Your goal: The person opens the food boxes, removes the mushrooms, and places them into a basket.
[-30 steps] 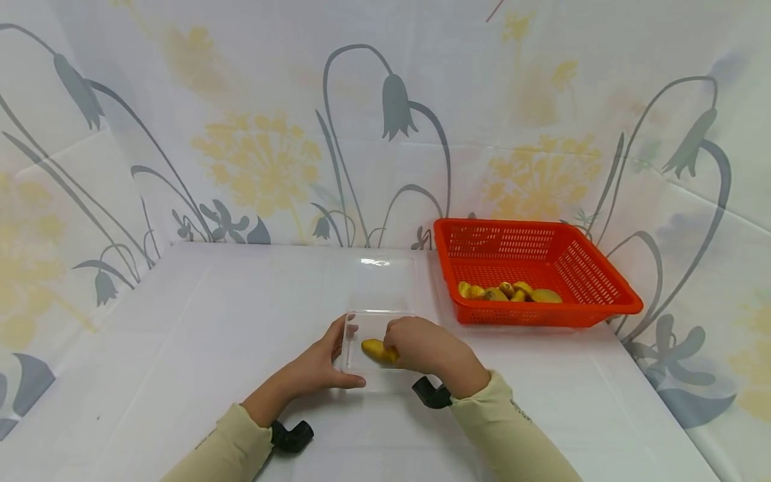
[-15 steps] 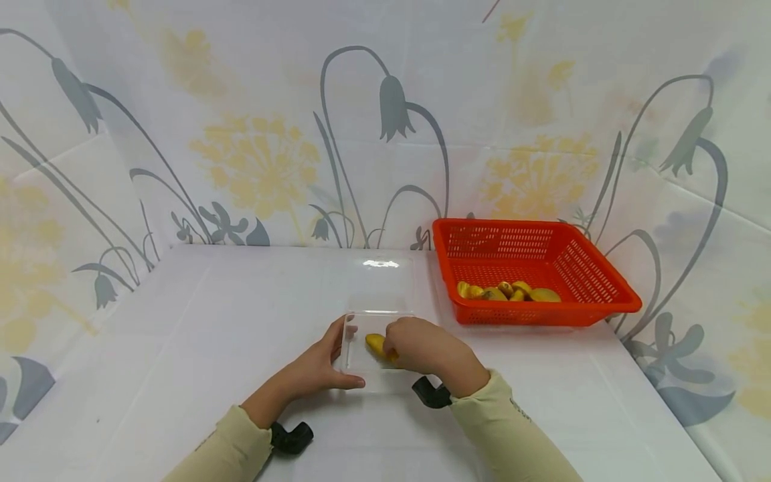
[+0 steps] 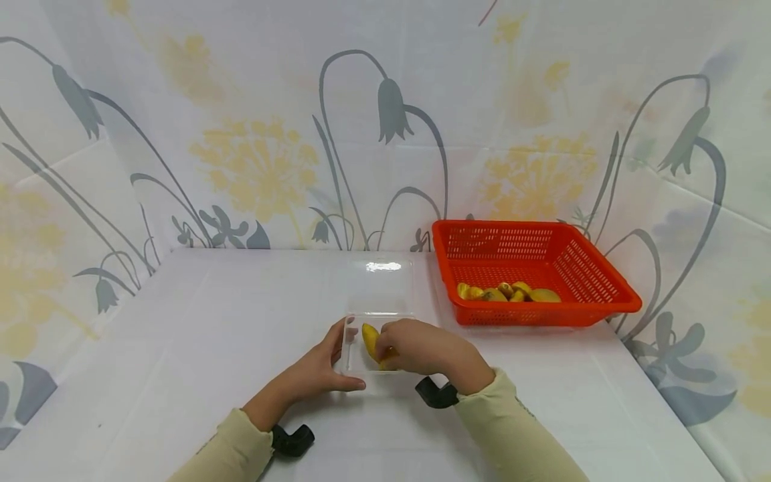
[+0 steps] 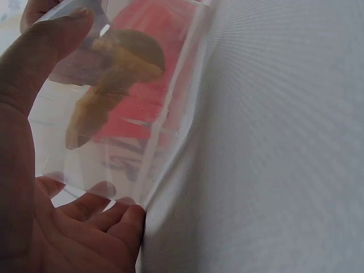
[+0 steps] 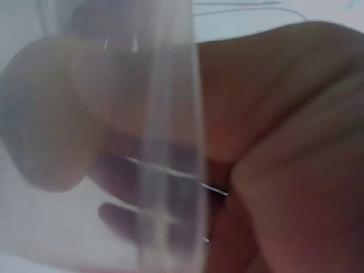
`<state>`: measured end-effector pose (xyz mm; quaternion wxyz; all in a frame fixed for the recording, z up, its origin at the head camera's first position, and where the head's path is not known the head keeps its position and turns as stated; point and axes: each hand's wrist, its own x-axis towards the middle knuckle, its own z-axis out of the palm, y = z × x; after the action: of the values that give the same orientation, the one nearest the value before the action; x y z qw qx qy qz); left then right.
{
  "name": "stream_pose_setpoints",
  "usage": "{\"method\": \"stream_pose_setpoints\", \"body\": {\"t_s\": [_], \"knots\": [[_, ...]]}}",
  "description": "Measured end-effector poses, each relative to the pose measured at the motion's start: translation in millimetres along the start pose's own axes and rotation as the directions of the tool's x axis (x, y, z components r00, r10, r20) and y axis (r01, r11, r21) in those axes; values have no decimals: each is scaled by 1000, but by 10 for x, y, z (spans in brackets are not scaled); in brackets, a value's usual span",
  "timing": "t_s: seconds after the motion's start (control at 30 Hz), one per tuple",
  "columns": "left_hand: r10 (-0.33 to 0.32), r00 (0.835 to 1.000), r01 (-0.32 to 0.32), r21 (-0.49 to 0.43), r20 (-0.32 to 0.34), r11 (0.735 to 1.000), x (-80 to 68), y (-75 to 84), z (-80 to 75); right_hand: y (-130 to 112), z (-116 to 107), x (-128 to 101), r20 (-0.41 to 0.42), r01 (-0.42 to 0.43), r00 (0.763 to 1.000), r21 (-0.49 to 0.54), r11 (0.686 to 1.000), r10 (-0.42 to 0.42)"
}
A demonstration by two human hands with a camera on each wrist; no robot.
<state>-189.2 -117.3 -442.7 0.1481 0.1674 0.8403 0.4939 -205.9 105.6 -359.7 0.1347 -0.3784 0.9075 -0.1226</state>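
The left hand (image 3: 313, 368) cups the left wall of a clear plastic box (image 3: 355, 365) at lower centre of the head view, thumb along its near edge and fingers on the far corner; the right hand (image 3: 421, 348) reaches into the box, its curled fingers pinching a small yellow fruit (image 3: 370, 338); the box sits on the white tabletop (image 3: 211, 348); to the right stands an orange basket (image 3: 602, 294) holding more yellow fruit (image 3: 508, 292).

Head view looks down; both wrist views crowd the clear box (image 3: 376, 345).
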Motion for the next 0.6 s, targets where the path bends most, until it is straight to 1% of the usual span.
{"method": "stream_pose_setpoints", "body": {"t_s": [0.1,0.3,0.47,0.6], "knots": [[12,1000,-12,-7,1,1000,1,-11,-1,-4,-18,-8,-17,28,999,37,999,-27],[33,999,-33,-17,10,999,11,-19,-7,1,-62,-43,-65,102,993,30,994,-99],[30,1000,-30,-18,2,999,14,-29,-5,9,-103,-71,-107,119,988,59,991,-112],[32,999,-32,-14,-7,999,15,-42,-3,30,-125,-84,-141,126,983,63,990,-116]]}}
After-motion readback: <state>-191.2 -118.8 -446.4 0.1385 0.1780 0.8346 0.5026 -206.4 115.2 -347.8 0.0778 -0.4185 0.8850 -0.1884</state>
